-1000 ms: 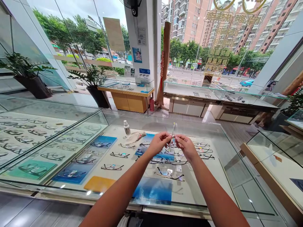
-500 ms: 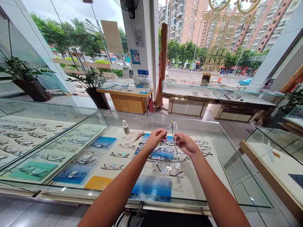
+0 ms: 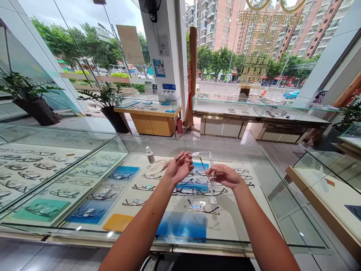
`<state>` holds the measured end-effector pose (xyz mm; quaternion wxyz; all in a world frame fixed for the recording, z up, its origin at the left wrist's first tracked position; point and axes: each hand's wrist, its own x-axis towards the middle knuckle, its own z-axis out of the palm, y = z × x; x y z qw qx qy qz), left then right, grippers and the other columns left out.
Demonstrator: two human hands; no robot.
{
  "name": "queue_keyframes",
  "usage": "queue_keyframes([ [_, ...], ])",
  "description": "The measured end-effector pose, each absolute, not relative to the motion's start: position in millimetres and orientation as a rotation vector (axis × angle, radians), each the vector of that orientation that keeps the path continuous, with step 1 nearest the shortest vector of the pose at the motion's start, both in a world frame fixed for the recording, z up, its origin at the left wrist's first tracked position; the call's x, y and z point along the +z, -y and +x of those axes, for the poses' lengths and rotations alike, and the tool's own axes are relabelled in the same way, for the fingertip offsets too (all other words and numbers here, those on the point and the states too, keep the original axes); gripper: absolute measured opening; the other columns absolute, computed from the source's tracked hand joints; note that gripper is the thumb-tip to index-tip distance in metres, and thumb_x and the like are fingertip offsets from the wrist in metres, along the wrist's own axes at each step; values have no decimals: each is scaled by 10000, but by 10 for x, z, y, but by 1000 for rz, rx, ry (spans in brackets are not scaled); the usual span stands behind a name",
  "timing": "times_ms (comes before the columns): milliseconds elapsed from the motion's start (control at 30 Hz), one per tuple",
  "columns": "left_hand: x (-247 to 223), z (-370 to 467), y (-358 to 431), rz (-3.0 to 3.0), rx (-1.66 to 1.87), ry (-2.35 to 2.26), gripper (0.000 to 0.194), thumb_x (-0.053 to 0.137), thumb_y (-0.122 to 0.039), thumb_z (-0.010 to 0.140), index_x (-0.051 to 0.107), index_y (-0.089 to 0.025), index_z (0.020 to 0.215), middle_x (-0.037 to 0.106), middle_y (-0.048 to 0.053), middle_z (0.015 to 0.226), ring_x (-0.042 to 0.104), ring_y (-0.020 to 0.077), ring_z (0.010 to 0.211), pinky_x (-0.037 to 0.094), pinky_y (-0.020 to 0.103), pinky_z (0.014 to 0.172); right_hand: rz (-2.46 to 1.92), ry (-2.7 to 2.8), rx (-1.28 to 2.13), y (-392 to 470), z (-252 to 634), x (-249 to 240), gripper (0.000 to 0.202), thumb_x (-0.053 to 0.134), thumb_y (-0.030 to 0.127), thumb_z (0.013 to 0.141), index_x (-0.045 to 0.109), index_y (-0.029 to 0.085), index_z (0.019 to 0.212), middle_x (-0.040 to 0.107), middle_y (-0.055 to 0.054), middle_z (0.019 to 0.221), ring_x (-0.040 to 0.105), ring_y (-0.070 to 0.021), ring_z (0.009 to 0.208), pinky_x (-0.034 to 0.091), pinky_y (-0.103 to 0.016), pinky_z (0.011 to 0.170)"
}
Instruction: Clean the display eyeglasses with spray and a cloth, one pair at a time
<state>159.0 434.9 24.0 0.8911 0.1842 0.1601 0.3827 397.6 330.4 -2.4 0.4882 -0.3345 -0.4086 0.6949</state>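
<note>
A pair of eyeglasses (image 3: pixel 212 160) with a clear frame is held up over the glass counter between my two hands. My right hand (image 3: pixel 225 176) pinches the frame at its lower part, thumb and fingers closed on it. One temple, with a yellow-green tip, slants up and left from there. My left hand (image 3: pixel 180 165) has its thumb and forefinger closed at the end of the other temple, which stretches left from the frame's top. Its remaining fingers are loosely curled. Below the hands, several eyeglasses (image 3: pixel 202 206) lie in rows.
A small white bottle (image 3: pixel 150 155) stands on the counter left of my hands, beside a pale item I cannot make out. The glass display case (image 3: pixel 262 188) has edges in front and at right. Another case (image 3: pixel 318 192) stands at right, and potted plants (image 3: pixel 108 99) beyond.
My left hand has moved slightly left and turned, its palm now more visible. The eyeglasses have turned, so one temple stretches toward my left hand. The right hand stays on the frame.
</note>
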Motion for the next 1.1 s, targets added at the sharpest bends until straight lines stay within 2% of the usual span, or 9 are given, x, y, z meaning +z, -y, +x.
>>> queue_keyframes([
  [100,231,1628,-4338,386,813,-394,182,581,-241,997,698,-124,1072,710,84,908,616,110,653,489,238,601,-743,957,1670,-3304,3983,-37,309,880,434,810,728,194,932,773,-127,1240,716,-186,962,548,-328,850],
  [267,205,1697,-4239,598,707,-390,318,647,-371,944,697,-118,1130,670,55,808,576,129,580,455,253,544,-656,930,1654,-3279,3979,11,309,860,428,841,650,227,946,728,-135,1378,744,-250,1153,561,-390,954],
  [367,180,1725,-4185,739,661,-389,389,738,-386,879,690,-126,1165,653,27,787,575,114,569,451,237,552,-644,919,1655,-3252,3943,63,309,858,416,845,630,236,952,734,-122,1374,744,-276,1197,555,-448,1030],
  [533,128,1750,-4193,986,709,-504,374,857,-420,787,643,-155,944,617,-14,717,549,79,543,389,193,518,-586,833,1552,-3269,3906,71,240,849,389,859,699,242,976,754,-105,1350,732,-270,1224,565,-425,1047],
  [767,128,1678,-4311,1195,747,-615,419,829,-497,764,642,-161,932,677,30,800,525,91,543,321,220,490,-459,571,1351,-3328,3925,52,169,884,338,828,778,274,942,817,10,1129,754,-181,1068,609,-340,966],
  [867,159,1568,-4396,1387,884,-721,373,730,-524,848,651,-173,948,581,-11,715,428,92,521,279,240,501,-448,532,1342,-3299,3920,79,183,896,353,819,772,281,933,815,33,1091,746,-161,1069,609,-328,972],
  [967,175,1354,-4565,1524,1463,-1105,252,656,-446,914,632,-201,966,502,-25,716,465,134,619,391,274,605,-440,515,1336,-3256,3932,108,203,905,363,809,764,282,932,811,39,1082,744,-159,1075,613,-328,967],
  [1033,164,1174,-4723,1482,1832,-1436,211,652,-347,910,611,-209,1065,590,28,907,573,183,817,488,327,802,-443,514,1330,-3235,3951,119,215,910,367,798,757,282,922,808,36,1076,747,-166,1070,615,-336,965],
  [1100,134,997,-4900,1399,1969,-1746,356,659,-266,885,560,-207,1221,613,106,1197,600,243,1089,468,398,1025,-456,524,1324,-3224,3971,121,224,914,371,789,749,278,907,804,27,1074,748,-176,1073,613,-345,971],
])
